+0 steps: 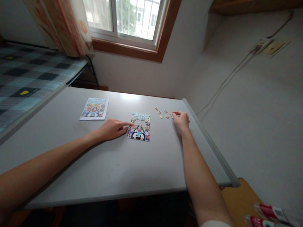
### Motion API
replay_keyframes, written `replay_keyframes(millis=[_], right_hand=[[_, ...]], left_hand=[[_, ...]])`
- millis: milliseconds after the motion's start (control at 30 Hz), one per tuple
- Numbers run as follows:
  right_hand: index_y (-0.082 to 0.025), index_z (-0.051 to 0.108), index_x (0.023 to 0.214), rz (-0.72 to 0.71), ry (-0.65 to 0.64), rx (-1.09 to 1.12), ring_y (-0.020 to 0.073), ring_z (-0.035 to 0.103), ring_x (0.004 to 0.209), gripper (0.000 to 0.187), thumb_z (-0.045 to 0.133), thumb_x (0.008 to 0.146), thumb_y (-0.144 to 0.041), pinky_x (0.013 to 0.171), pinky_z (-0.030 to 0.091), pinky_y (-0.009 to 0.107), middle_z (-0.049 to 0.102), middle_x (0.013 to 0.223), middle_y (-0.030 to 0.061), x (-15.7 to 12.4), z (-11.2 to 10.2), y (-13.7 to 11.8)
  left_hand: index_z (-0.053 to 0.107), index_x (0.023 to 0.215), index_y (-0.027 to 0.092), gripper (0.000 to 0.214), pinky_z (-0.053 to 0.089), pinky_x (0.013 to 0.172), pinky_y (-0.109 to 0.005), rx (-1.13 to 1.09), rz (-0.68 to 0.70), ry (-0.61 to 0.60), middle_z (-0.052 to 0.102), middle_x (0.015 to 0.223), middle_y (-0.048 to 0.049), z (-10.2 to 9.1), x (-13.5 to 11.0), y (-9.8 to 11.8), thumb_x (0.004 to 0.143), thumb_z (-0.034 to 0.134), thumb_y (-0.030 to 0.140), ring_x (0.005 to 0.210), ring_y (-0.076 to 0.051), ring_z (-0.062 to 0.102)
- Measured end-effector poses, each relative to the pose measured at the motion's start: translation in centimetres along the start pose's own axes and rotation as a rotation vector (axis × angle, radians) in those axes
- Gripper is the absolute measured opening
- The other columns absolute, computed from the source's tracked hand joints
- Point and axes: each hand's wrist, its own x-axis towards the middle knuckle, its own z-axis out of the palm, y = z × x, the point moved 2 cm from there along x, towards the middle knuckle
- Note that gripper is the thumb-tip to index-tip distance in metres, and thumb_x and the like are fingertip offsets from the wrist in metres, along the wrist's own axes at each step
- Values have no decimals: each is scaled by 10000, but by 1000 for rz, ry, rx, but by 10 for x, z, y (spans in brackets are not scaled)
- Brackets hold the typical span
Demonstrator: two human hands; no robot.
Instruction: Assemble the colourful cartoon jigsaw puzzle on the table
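Note:
A partly assembled jigsaw puzzle point(139, 134) lies flat on the table, with a cartoon dog face at its bottom and a gap across its middle. At its left edge, my left hand point(112, 129) rests with the index finger stretched out, touching the puzzle and holding nothing. To the right, my right hand point(181, 120) is pinched at the end of a loose group of jigsaw pieces point(161, 117). Its fingertips close on a jigsaw piece, mostly hidden by the fingers. Several pieces are scattered just left of that hand.
A printed picture sheet point(94, 109) with the same design lies left of the puzzle. The grey table point(123, 170) meets a wall at the right. A checkered bed point(44, 71) stands at the left, and red-labelled bottles point(272, 212) lie at the lower right.

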Motion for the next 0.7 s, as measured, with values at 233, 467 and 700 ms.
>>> replay_keyframes(millis=[233,467,700], right_hand=[[-224,773,1008,-92,-159,-57,243,629,941,299,674,773,-381,895,465,378,738,989,78,-8,0,-10],[-227,772,917,-132,-168,-110,257,633,981,233,679,753,-364,918,464,390,739,978,70,-11,4,-12],[-169,711,905,-122,-220,52,185,655,825,253,691,668,-257,796,494,291,729,881,57,-9,7,-13]], left_hand=[[688,1270,290,407,316,551,-222,-17,-1,0,652,596,3,0,0,0,969,436,397,486,-124,517],[685,1275,286,414,318,562,-223,-7,-12,-11,659,604,1,0,0,0,969,429,398,497,-126,526],[681,1279,294,410,313,550,-225,2,-4,-8,662,612,1,0,1,0,973,428,395,495,-124,525]])
